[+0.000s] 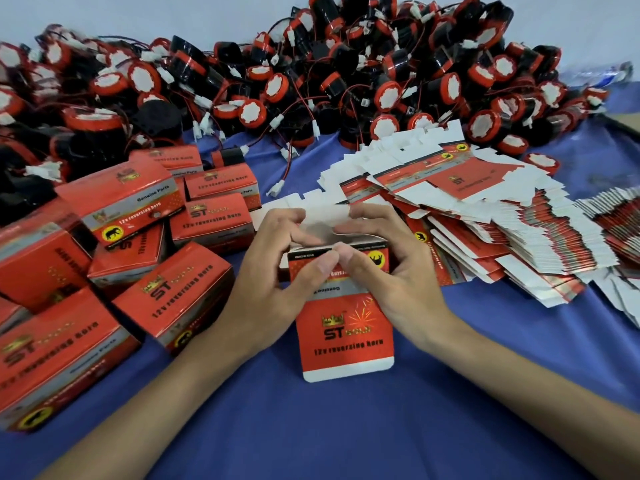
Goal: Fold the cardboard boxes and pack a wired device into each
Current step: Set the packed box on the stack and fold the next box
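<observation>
While my left hand [277, 271] and right hand [391, 268] grip the open box [346, 327], folded boxes [173, 299] left, flat blanks [485, 216] right, wired devices [346, 64] heaped above.

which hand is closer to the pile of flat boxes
Right. The right hand grips the box just beside the flat boxes; the left hand grips the box's other side, farther from them.

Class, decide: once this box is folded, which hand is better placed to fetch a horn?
Probably the left hand: the nearest horn lies beyond it, while stacked flat boxes crowd the right hand. Both hold the box.
</observation>
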